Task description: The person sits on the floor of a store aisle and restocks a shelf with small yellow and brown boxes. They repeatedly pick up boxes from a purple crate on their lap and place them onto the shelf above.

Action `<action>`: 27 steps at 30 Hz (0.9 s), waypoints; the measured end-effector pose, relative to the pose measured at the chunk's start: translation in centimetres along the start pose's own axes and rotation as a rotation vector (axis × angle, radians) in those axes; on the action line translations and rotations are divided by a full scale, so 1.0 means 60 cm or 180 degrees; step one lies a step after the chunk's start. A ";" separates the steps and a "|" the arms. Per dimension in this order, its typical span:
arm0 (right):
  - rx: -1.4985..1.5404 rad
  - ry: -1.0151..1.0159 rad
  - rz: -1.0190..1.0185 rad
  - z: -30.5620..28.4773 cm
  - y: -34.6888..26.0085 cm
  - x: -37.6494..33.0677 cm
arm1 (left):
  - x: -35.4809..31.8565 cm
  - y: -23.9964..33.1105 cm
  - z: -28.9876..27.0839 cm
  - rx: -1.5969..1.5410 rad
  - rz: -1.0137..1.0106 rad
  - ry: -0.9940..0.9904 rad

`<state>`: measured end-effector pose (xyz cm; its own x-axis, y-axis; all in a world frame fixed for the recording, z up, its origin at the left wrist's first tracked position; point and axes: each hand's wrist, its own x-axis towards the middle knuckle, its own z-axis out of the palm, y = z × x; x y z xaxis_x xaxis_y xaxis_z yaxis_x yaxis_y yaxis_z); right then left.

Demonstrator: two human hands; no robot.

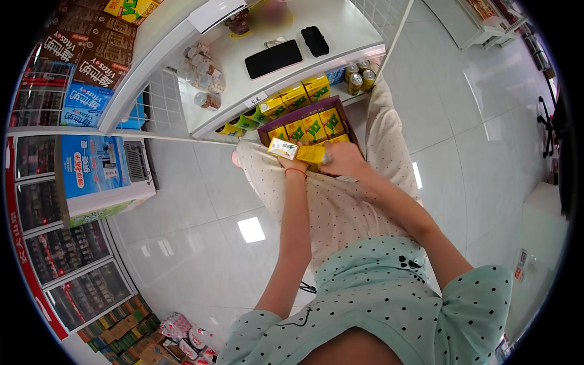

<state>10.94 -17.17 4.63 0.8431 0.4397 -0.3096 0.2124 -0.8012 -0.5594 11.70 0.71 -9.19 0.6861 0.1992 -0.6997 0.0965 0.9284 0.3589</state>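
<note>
My left hand (293,163) is closed around a yellow drink carton (311,154), which lies tilted across my lap, its pale end to the left. At the carton's other end my right hand (347,159) is curled, with a small greyish, crumpled thing (327,159) at its fingers; I cannot tell whether it is cloth or plastic. Just beyond both hands, between my knees, stands an open purple cardboard box (264,134) with several yellow drink cartons (314,129) in it.
Yellow cartons (294,96) and cans (355,83) line the low shelf ahead. Above, a white shelf (231,91) bears a black phone (274,59), a black case (314,41) and clear jars (202,70). A blue-and-white box (94,167) and display racks (79,249) stand left.
</note>
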 end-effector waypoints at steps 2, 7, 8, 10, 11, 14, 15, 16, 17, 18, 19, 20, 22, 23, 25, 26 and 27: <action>0.0782 0.0129 0.0403 -0.005 0.040 0.007 | -0.008 -0.003 0.011 -0.0172 -0.0146 0.0101; 0.4482 0.0446 0.1957 0.038 0.101 0.017 | 0.005 0.001 -0.003 -0.0339 -0.0484 0.0231; 0.5228 0.0579 0.2127 0.058 0.109 0.028 | 0.008 -0.003 -0.003 -0.0348 -0.0579 0.0249; 0.6554 0.0621 0.2021 0.102 0.121 0.046 | 0.009 -0.008 -0.004 -0.0151 -0.0558 0.0213; 0.6673 0.0796 0.2056 0.121 0.121 0.060 | 0.009 -0.010 -0.004 -0.0048 -0.0541 0.0195; 0.6900 0.1335 0.2043 0.166 0.120 0.108 | -0.006 -0.013 0.010 0.0136 -0.0535 0.0152; 0.6807 0.1484 0.2110 0.169 0.115 0.117 | -0.006 -0.008 0.004 0.0158 -0.0506 0.0151; 0.6714 0.1637 0.2177 0.171 0.112 0.126 | -0.005 -0.004 0.002 0.0061 -0.0542 0.0158; 0.6608 0.1763 0.2260 0.168 0.101 0.129 | -0.004 -0.001 -0.005 0.0045 -0.0565 0.0112; 0.6522 0.1795 0.2383 0.163 0.093 0.130 | -0.003 0.002 -0.011 0.0030 -0.0590 0.0064; 0.6433 0.1827 0.2504 0.157 0.087 0.128 | 0.000 0.004 -0.015 0.0015 -0.0616 0.0016; 0.6315 0.1879 0.2629 0.153 0.091 0.123 | -0.002 0.000 -0.013 0.0036 -0.0632 -0.0006; 0.6216 0.1155 0.2262 0.148 0.124 0.114 | -0.003 -0.004 -0.007 0.0076 -0.0661 -0.0050; 0.6146 0.0786 0.2079 0.141 0.129 0.109 | -0.004 -0.005 -0.005 0.0137 -0.0648 -0.0005; 0.5316 0.0739 0.2472 0.133 0.130 0.102 | -0.006 -0.007 0.001 0.0255 -0.0618 0.0086; 0.5086 0.0549 0.2515 0.123 0.136 0.098 | -0.004 -0.005 0.004 0.0289 -0.0651 0.0175; 0.4852 0.0359 0.2553 0.115 0.138 0.095 | -0.004 -0.007 0.005 0.0310 -0.0647 0.0302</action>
<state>14.10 -18.49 -7.05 0.5382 0.0728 -0.8397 -0.8110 0.3159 -0.4925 11.71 0.18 -8.97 0.5752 0.0442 -0.8168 0.2979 0.9186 0.2595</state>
